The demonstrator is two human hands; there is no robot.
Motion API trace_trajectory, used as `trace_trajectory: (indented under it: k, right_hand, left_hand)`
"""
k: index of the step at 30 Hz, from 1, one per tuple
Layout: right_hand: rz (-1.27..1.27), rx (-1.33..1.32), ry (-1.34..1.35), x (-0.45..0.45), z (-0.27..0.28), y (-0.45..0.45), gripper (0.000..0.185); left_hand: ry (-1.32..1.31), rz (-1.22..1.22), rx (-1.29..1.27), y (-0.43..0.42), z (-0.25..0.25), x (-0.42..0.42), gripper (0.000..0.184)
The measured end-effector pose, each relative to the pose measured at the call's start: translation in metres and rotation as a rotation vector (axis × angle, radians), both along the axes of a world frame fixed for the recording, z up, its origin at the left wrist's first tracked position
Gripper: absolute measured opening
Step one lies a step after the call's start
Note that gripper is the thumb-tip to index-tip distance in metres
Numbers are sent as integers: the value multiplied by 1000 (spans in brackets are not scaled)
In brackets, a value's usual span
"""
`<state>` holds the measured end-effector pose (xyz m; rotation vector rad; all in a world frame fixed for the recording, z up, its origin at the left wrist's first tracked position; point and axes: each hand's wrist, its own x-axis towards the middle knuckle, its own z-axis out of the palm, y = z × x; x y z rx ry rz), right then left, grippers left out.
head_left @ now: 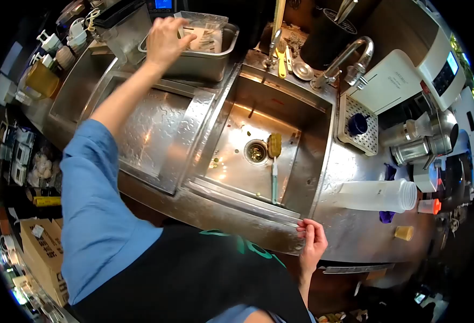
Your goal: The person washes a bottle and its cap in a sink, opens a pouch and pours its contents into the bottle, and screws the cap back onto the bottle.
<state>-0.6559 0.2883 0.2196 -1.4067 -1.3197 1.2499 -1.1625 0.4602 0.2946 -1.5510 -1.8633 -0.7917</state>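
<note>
My left hand (167, 40) reaches out over the left side of a deep metal pan (199, 65). Its thumb and fingers are apart, and nothing shows between them. Beside the fingertips, a clear plastic bag or pack with printed lines (210, 39) sits in the pan. My right hand (313, 241) is low at the front right corner of the sink (309, 177), its fingers bent together against the end of the metal front rim. Whether they pinch something small there is hidden. Within the sink lies a brush with a pale green handle (274, 180), its yellowish head beside the drain (256, 152).
A curved faucet (350, 59) rises behind the sink. On the right counter are a translucent bottle lying on its side (374, 195), a dark blue cup on a perforated tray (358, 124) and metal pitchers (414, 148). Left of the sink is a wet metal drainboard (153, 132).
</note>
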Motion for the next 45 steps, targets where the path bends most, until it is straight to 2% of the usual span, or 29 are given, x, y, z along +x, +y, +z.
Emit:
trace_trajectory:
  k: [1, 3, 5, 6, 9, 10, 13, 14, 17, 22, 26, 29, 30, 33, 35, 37, 39, 41, 43, 45]
  right_hand:
    - [21, -9, 13, -21, -1, -4, 18]
    - [-1, -77, 57, -68, 1, -17, 17]
    - [64, -109, 62, -102, -2, -31, 15]
    - [71, -109, 51, -118, -1, -38, 15]
    - [8, -108, 73, -141, 5, -50, 16]
    - [-30, -100, 64, -145, 6, -51, 16]
    - [-93, -101, 22, -152, 7, -53, 17]
    - [-91, -111, 10, -157, 7, -51, 16]
    - [-73, -138, -4, -170, 5, -48, 16]
    - [-40, -169, -55, -187, 15, -38, 15]
    - [6, -160, -99, -195, 18, -29, 14]
    - [193, 142, -473, -204, 26, 2, 15]
    - [230, 291, -532, -207, 28, 19, 22]
    - [284, 566, -452, -247, 66, 88, 45]
    - [309, 732, -307, -284, 88, 145, 55]
    - [429, 776, -203, -327, 98, 206, 60]
    - [576, 841, -383, -369, 90, 262, 66]
    - [818, 543, -415, -401, 62, 312, 71]
    - [1160, 255, -400, -420, 57, 326, 73]
    - [1132, 168, -409, -426, 50, 323, 56]
  left_hand:
    - [134, -96, 48, 5, 7, -16, 32]
    - [355, -312, 131, 21, 22, -26, 23]
    - [550, -320, -61, 40, 27, -41, 81]
    - [506, -258, -314, 68, 13, -63, 76]
    - [135, -198, -849, 102, 23, -69, 68]
    - [48, -241, -661, 109, 13, -76, 45]
    - [-51, -404, -590, 124, -3, -92, 20]
    - [-139, -513, -360, 123, -15, -96, 8]
    - [5, -557, -346, 109, 6, -90, 11]
    - [277, -639, -226, 96, 14, -93, 9]
    - [215, -601, -200, 94, 8, -104, 11]
    - [219, -623, -176, 84, 7, -103, 9]
    - [218, -624, -176, 76, 6, -101, 8]
    - [174, -635, -173, 55, 4, -102, 6]
    - [77, -659, -181, 47, -10, -108, 9]
    - [8, -644, -118, 37, -12, -101, 6]
    - [-50, -597, -105, 33, -18, -103, 7]
    - [-121, -573, -62, 32, -23, -104, 7]
    - [-176, -559, -36, 34, -28, -106, 8]
    - [-150, -548, -28, 37, -31, -109, 9]
